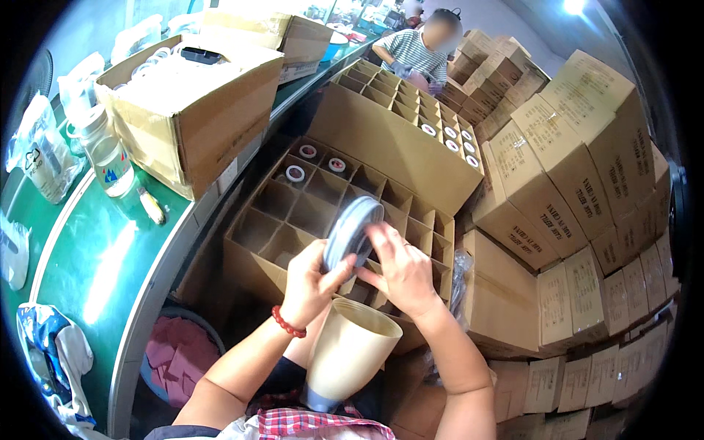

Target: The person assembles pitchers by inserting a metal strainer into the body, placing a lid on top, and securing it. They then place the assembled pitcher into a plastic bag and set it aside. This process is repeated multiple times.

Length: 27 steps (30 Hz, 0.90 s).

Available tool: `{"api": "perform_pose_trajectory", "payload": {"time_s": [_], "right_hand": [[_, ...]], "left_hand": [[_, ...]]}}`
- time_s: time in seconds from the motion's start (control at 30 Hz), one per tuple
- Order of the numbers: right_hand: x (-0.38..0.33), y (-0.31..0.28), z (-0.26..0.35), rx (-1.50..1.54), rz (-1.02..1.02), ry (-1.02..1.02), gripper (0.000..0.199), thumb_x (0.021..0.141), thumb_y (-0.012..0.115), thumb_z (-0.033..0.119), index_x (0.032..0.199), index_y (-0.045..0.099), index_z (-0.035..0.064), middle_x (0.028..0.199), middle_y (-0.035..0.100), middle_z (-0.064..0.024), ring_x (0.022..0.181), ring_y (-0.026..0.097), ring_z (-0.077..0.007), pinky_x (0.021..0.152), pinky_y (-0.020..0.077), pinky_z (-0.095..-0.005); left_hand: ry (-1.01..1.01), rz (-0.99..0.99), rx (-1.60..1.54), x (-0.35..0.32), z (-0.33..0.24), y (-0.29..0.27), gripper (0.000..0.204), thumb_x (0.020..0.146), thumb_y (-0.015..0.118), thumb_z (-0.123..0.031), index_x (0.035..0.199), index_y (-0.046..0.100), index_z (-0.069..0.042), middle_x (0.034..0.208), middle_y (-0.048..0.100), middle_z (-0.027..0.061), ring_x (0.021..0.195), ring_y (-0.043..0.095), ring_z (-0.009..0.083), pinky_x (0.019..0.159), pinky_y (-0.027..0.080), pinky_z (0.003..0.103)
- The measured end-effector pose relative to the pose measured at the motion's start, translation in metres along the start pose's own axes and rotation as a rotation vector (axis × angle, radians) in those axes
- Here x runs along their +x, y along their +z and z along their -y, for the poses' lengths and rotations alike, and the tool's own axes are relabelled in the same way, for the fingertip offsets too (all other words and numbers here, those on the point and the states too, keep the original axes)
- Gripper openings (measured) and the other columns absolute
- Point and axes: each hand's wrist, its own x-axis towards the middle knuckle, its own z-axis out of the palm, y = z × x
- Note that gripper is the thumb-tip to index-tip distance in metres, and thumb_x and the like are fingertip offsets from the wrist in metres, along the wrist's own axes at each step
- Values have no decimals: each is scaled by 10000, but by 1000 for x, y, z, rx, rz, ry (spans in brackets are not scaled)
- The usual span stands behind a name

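Observation:
A round, grey-blue, lid-like disc with a raised rim (355, 229) is held up in front of me, over the divided carton. My left hand (312, 275) grips its lower left edge, thumb across the near side. The fingers of my right hand (400, 270) are bent against its right side; blur hides exactly what they pinch. Below my hands, a cream tapered container (356, 348) with a blue-grey bottom leans in my lap, its wide mouth facing up. Cardboard dividers split the near carton (257, 264) into cells, and 3 round white-rimmed items (295, 174) stand in its far left cells.
On the left, a green worktable (95, 279) bears an open box (213, 110), a clear jug (106, 158) and plastic bags. A second divided carton (396, 128) stands beyond, near a co-worker (422, 51). Stacked cartons (557, 176) line the right. A tub with pink cloth (180, 356) sits lower left.

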Motion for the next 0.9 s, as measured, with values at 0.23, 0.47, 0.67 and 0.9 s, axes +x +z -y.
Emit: {"api": "perform_pose_trajectory", "payload": {"time_s": [0.23,0.47,0.67,0.9], "right_hand": [[49,51,-54,1034,454,742,741,941,411,646,800,668,-34,587,632,-114,499,611,-166,529,489,-285],[137,237,-175,551,80,518,348,843,707,230,1118,630,30,989,666,-146,984,639,-275,872,498,-349],[176,365,-215,276,145,574,370,829,699,382,1122,683,156,1222,620,-137,1234,487,-303,1004,367,-539],[172,372,-226,147,392,484,325,867,635,429,1004,703,141,1179,614,-136,1200,506,-331,1024,298,-653]], "left_hand": [[-146,-321,-146,27,76,-20,238,946,593,-216,1004,592,15,896,650,128,678,624,174,582,508,267],[-630,-532,-1665,48,204,-6,179,953,529,-263,962,573,-90,723,509,16,598,497,134,455,394,250],[-686,-324,-1196,41,204,22,285,929,585,-341,1067,503,-106,705,481,25,566,417,150,521,321,253],[-573,-154,-1214,34,210,28,322,995,498,-317,1126,526,-24,899,683,187,684,656,256,601,528,330]]}}
